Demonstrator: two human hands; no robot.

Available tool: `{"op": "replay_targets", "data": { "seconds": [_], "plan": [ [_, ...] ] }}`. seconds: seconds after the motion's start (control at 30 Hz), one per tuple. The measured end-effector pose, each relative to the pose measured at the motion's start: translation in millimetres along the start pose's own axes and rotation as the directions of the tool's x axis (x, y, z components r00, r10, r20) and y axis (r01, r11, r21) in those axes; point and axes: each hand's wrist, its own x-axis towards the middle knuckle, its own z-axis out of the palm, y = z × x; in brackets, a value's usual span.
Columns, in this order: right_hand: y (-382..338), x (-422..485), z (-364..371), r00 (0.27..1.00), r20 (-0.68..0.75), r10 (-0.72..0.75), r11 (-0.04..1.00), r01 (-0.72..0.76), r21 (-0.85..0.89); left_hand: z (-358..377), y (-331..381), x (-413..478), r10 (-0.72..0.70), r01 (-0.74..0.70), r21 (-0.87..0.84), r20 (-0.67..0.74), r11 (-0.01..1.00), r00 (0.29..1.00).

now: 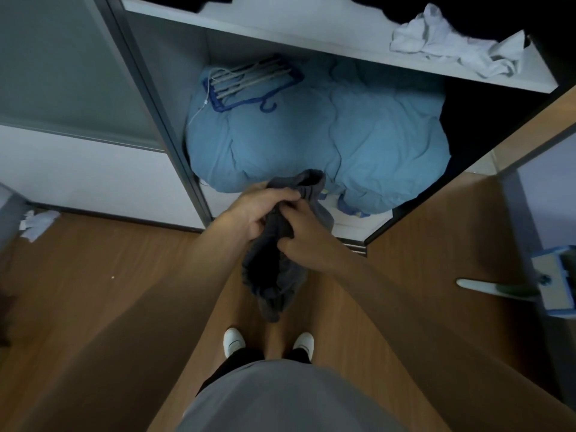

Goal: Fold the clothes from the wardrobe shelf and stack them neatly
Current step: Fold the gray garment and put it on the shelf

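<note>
We stand before the open wardrobe holding a dark grey garment bunched in both hands, in the air above the floor and just in front of the wardrobe's bottom front edge. Our left hand grips its upper part, fingers curled over the fabric. Our right hand grips it just below, fingers closed into the fabric, right beside the left. The rest of the garment hangs down toward our white shoes. Behind it a blue duvet fills the wardrobe bottom, with a blue hanger lying on its far left part. On the shelf above, a crumpled white cloth lies near the right front edge. A paper scrap lies on the floor at the left, by the wardrobe's base.
</note>
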Motion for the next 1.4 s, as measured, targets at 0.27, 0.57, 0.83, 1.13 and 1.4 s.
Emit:
{"op": "replay_targets", "data": {
  "seconds": [0.27,0.57,0.83,1.13,1.4],
  "plan": [
    [27.3,-15.3,-28.9,0.938,-0.287,-0.192,0.973,0.221,0.069,-15.5,10.0,1.0,0.01,-0.008,0.117,-0.011,0.993,1.0],
    [23.7,22.9,-71.7,0.994,0.053,-0.099,0.982,0.106,-0.154,-19.6,33.5,1.6,0.105,-0.115,0.338,0.048,0.934,0.993],
    [3.6,28.6,-83.8,0.996,-0.068,-0.065,0.887,0.027,-0.461,-42.2,26.6,12.5,0.262,-0.323,0.861,0.231,0.393,0.937],
    [-6.3,33.9,-86.0,0.989,-0.143,-0.029,0.868,-0.046,-0.494,-30.5,-7.3,29.3,0.397,-0.209,0.976,0.165,0.069,0.903],
    [22.5,18.3,-92.8,0.925,-0.378,-0.035,0.835,-0.181,-0.52,-20.4,23.7,32.5,0.186,-0.151,0.761,0.041,0.631,0.982]
  ]
}}
